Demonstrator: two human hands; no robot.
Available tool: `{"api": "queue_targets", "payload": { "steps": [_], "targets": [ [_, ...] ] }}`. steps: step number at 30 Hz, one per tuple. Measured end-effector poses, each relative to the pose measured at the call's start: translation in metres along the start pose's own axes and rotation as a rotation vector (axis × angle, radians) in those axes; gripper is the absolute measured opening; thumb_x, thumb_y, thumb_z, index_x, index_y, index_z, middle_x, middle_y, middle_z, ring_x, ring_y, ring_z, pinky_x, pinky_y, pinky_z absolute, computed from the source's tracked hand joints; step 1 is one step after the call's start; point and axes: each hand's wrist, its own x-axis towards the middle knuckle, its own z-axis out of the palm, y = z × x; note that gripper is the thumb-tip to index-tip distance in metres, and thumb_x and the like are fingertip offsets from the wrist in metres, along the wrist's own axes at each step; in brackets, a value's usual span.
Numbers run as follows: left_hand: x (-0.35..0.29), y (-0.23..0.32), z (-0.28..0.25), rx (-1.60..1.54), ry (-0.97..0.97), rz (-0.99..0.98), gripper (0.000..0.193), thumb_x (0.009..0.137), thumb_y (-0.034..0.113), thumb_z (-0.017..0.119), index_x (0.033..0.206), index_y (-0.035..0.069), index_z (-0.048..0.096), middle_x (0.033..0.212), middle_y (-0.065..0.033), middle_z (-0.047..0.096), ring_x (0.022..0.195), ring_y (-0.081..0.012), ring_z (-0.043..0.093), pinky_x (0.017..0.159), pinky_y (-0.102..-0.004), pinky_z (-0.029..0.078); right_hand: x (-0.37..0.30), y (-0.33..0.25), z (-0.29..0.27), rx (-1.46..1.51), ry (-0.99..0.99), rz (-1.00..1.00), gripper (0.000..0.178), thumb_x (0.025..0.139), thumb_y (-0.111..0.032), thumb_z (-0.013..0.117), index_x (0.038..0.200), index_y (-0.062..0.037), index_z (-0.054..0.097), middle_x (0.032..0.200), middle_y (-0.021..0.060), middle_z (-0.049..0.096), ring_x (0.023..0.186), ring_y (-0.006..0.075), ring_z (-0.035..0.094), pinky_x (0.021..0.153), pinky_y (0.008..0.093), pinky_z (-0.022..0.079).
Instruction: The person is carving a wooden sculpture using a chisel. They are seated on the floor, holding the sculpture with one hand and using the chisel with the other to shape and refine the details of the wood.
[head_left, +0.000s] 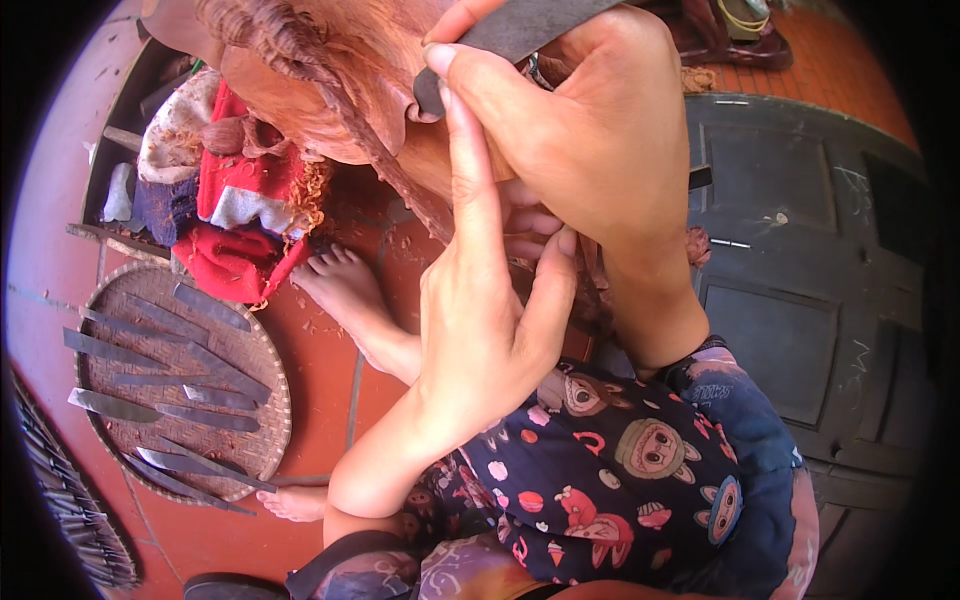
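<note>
Wood carving [300, 105], reddish brown, with smooth faces and a ropelike ridged band; stands at the top of the view, ahead of the worker's hands, above the tiled floor [325, 420].

Grey blade [530, 35], flat, rounded at its lower end; that end lies against the carving beside a small curled edge.

Right hand [600, 130]: grasps the blade, pinching it between thumb and index finger near the rounded end.

Left hand [475, 325]: index finger stretched upward, its tip at the blade's rounded end, just beside the right thumb; own thumb raised apart from that finger. Whether its other fingers clasp anything I cannot tell from where I stand.

Woven tray [284, 405], round, on the floor to the worker's left; bears many loose flat blades [215, 370], some reaching past the rim.

Cloth bundle [235, 260], red, navy and whitish, heaped beyond the tray; wood shavings [312, 195] cling to it.

Row of dark tools [75, 490], at the lower left edge.

Bare foot [350, 295], planted between cloth and lap.

Patterned navy garment [600, 465], across the lap, printed with cartoon figures.

Dark grey panelled board [770, 260], at the right, bearing pale scrawls.
</note>
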Motion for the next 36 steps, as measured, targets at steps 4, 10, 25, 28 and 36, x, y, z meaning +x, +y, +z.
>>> {"api": "queue_targets", "payload": {
  "steps": [4,10,25,28,36],
  "targets": [
    [-0.001,0.002,0.002,-0.047,0.013,-0.128,0.065,0.096,-0.007,0.055,0.152,-0.001,0.023,0.111,-0.0102,0.064,0.091,-0.0165,0.066,0.078,-0.027,0.054,0.001,0.003,-0.005,-0.011,-0.066,-0.001,0.007,0.083,-0.002,0.068,0.086,0.0041,0.069,0.067,0.0144,0.068,0.058,0.022,0.068,0.058,0.0323,0.053],
    [0.0,-0.001,0.001,-0.025,-0.003,-0.073,0.067,0.096,-0.006,0.055,0.154,0.0,0.023,0.114,-0.0112,0.064,0.094,-0.0163,0.067,0.08,-0.0282,0.055,0.009,0.002,-0.002,-0.01,-0.009,-0.108,0.007,0.082,-0.001,0.068,0.085,0.0049,0.07,0.068,0.0161,0.068,0.059,0.0244,0.068,0.058,0.0345,0.052],
    [0.004,0.007,-0.014,0.068,-0.044,-0.097,0.084,0.094,-0.004,0.055,0.162,0.008,0.006,0.105,-0.013,0.069,0.092,-0.0178,0.07,0.084,-0.0294,0.055,0.012,0.004,-0.007,0.103,-0.114,0.214,0.008,0.086,-0.003,0.071,0.092,0.0014,0.073,0.075,0.004,0.071,0.073,0.0077,0.065,0.066,0.0244,0.052],
    [0.003,0.006,-0.017,0.049,-0.07,-0.099,0.086,0.094,-0.003,0.056,0.162,0.009,0.005,0.103,-0.013,0.069,0.091,-0.0182,0.07,0.083,-0.0292,0.055,0.012,0.006,-0.007,-0.209,-0.145,-0.165,0.008,0.086,-0.003,0.07,0.092,0.0021,0.073,0.076,0.0034,0.072,0.072,0.0074,0.065,0.064,0.0245,0.051],
    [0.005,0.003,-0.017,0.022,-0.055,-0.126,0.087,0.093,-0.004,0.055,0.162,0.008,0.005,0.103,-0.0117,0.069,0.087,-0.0178,0.069,0.079,-0.0297,0.055,0.007,0.004,-0.006,-0.165,-0.167,-0.014,0.007,0.088,0.001,0.069,0.094,0.0038,0.072,0.08,0.0041,0.072,0.076,0.0078,0.065,0.076,0.0238,0.053]
  ]
}}
